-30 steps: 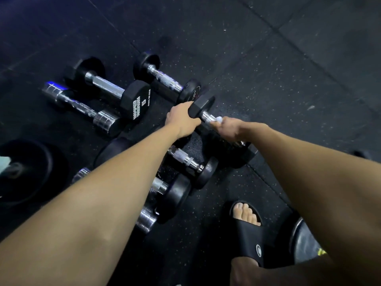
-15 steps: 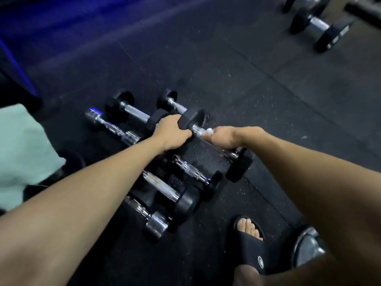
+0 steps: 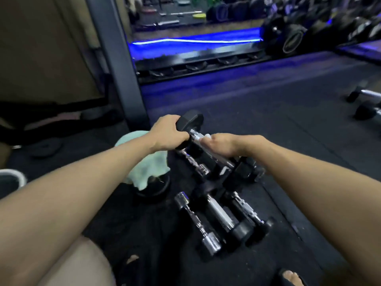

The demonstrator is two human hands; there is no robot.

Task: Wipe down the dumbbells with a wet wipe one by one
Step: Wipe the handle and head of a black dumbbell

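The left hand grips one black head of the hex dumbbell, raised above the floor; the right hand is curled round its chrome handle, pressing a white wet wipe there

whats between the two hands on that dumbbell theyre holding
In the head view, a short bare stretch of the dumbbell's chrome handle lies between the left hand gripping the black head and the right hand, where the white wipe peeks out.
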